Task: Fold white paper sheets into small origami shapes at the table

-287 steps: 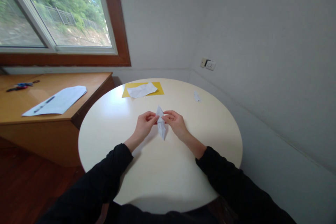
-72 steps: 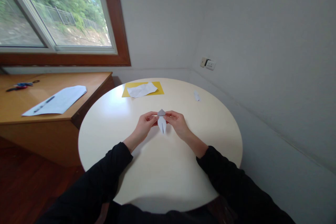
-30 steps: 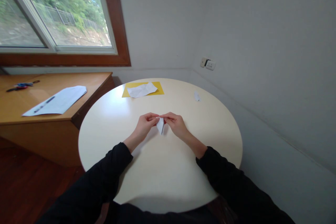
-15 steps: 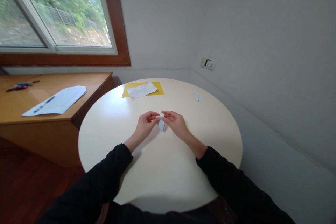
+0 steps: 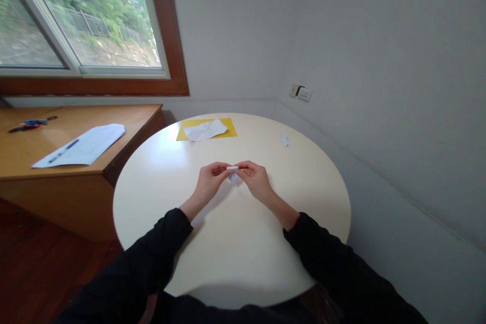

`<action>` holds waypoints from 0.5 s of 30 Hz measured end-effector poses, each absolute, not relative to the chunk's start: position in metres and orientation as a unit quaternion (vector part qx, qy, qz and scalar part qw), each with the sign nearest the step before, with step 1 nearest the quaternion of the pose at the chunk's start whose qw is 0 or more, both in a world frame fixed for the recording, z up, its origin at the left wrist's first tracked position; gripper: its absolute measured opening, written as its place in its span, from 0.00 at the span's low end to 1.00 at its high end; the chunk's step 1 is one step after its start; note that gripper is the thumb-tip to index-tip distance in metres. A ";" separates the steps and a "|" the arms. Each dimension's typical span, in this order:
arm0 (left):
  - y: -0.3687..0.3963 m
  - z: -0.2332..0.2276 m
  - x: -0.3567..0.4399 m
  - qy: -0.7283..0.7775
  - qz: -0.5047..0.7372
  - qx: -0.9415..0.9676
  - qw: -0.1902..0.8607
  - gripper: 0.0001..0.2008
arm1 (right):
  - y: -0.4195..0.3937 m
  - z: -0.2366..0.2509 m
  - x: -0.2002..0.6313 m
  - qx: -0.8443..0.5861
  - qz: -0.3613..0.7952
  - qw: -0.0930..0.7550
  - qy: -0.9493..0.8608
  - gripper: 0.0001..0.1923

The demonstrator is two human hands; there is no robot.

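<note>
A small piece of folded white paper is held up over the middle of the round table, its lower part tapering to a point. My left hand pinches its left side between thumb and fingers. On the right side, my right hand grips it the same way, and the fingertips of both hands nearly meet. A narrow flat edge of the paper shows between the fingers at the top. The fingers cover part of the paper, so its exact fold cannot be made out.
The cream round table stands before me. At its back lies a crumpled white sheet on a yellow sheet; a paper scrap lies back right. On the wooden desk are scissors, white paper and a pen.
The paper has tilted between my fingers: its top edge now shows as a flat strip and its hanging point looks shorter. Both thumbs have closed in slightly; the arms stay in place.
</note>
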State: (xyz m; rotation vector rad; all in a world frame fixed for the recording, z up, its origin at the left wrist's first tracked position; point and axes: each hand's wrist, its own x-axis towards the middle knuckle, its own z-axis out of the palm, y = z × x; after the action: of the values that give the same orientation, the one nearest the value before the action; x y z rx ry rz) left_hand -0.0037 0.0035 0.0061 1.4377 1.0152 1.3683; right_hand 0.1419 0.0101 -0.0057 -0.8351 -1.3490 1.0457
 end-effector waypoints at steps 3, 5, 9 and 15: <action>0.003 0.007 -0.004 0.417 0.549 0.586 0.425 0.13 | 0.010 -0.006 0.141 -0.352 0.439 0.590 -0.578 0.09; 0.003 0.007 -0.003 0.421 0.548 0.592 0.414 0.13 | 0.010 -0.006 0.140 -0.351 0.433 0.594 -0.580 0.08; 0.002 0.007 -0.003 0.422 0.553 0.602 0.393 0.12 | 0.009 -0.006 0.140 -0.351 0.427 0.595 -0.583 0.08; 0.001 0.008 -0.003 0.419 0.558 0.607 0.380 0.12 | 0.008 -0.005 0.140 -0.349 0.419 0.595 -0.590 0.08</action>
State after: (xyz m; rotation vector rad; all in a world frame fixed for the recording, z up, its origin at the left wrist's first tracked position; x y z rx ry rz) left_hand -0.0030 0.0009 0.0084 1.5512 1.0697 1.4250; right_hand 0.1397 0.0085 -0.0048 -0.8095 -1.3707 0.9732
